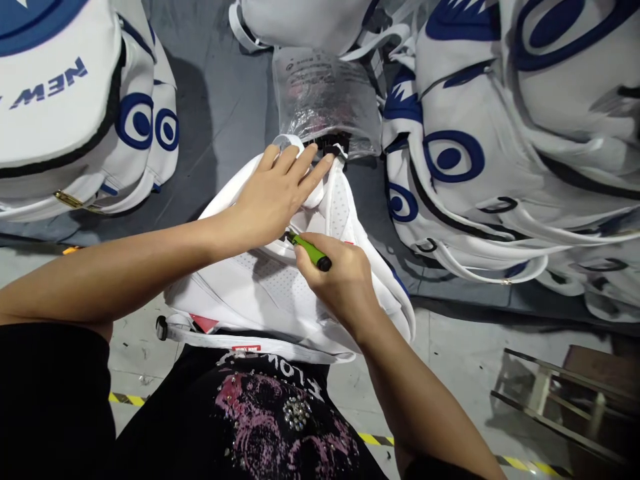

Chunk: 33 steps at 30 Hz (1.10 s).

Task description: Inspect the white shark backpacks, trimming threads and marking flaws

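Note:
A white bag (225,287) with dotted mesh panels and small red tags lies across the near edge of the grey work surface, in front of my body. My left hand (277,193) rests on its upper part, palm down, with the fingers spread. Just to the right, my right hand (340,273) grips a green tool (313,253) with a black end. The tool's tip points up and left at the white fabric beside my left palm; what the tip touches is too small to tell.
A clear plastic bag (325,93) with dark items lies beyond my left hand. White-and-blue backpacks (450,153) are piled at the right, and more backpacks (55,87) at the left. A metal-framed stool (560,400) stands low at the right.

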{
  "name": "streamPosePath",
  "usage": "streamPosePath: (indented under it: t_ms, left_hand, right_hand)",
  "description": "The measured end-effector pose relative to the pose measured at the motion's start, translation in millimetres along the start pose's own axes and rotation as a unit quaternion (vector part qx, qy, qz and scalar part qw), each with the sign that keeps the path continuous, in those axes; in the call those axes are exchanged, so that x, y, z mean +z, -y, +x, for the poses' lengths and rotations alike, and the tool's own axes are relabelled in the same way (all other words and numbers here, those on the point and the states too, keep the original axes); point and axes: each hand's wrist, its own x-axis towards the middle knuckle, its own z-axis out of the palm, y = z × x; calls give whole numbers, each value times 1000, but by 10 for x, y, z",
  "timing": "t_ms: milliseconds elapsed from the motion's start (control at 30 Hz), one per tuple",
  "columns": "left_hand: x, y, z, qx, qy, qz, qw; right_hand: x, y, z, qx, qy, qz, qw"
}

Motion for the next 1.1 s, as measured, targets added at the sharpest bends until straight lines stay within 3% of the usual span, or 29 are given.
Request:
streamPosePath:
  t_ms: [133, 233, 333, 467, 633, 833, 1100]
  left_hand:
    - [7, 13, 4, -4, 14, -7, 1000]
    - [-32, 64, 13, 6, 28, 18, 999]
    - [-140, 122, 10, 12, 90, 104, 990]
    - [-264, 122, -28, -61, 157, 150, 974]
    - [-221, 92, -26, -108, 161, 131, 972]
    - [-226, 135, -18, -74, 164, 154, 972]
    - [-322, 201, 9, -49, 192, 152, 968]
  right_hand:
    - [31, 39, 13, 16, -23, -17, 999]
    - [43, 39, 2, 25, -4, 5, 1000]
    - [24, 8, -33, 50, -15, 9, 999]
    - [31, -13, -31, 45, -5, 57, 997]
    - [102, 16, 78, 23, 22, 111, 993]
    - [121, -13, 178, -6, 46, 175, 983]
    - [196, 44, 281, -58, 60, 164, 983]
